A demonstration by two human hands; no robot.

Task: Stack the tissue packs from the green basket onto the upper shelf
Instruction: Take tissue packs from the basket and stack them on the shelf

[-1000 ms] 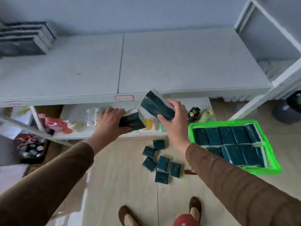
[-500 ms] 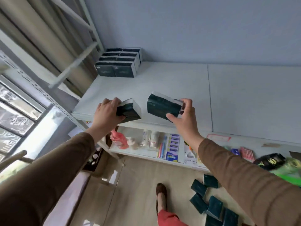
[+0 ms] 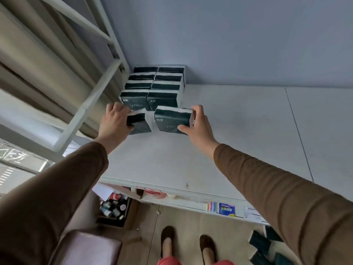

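Note:
My left hand (image 3: 112, 124) grips a dark green tissue pack (image 3: 139, 123), and my right hand (image 3: 196, 125) grips a second tissue pack (image 3: 171, 120). Both packs hover just above the white upper shelf (image 3: 229, 134), side by side, right in front of a stack of matching tissue packs (image 3: 152, 87) in the shelf's back left corner against the wall. The green basket is out of view.
A white metal frame (image 3: 91, 96) and beige curtain stand left of the stack. A lower shelf (image 3: 191, 203) holds small goods. Several loose tissue packs (image 3: 263, 245) lie on the wood floor at bottom right, near my feet (image 3: 187, 243).
Both hands have carried their packs forward over the shelf toward the back-left stack. The view has turned left and closer; the basket has left the frame.

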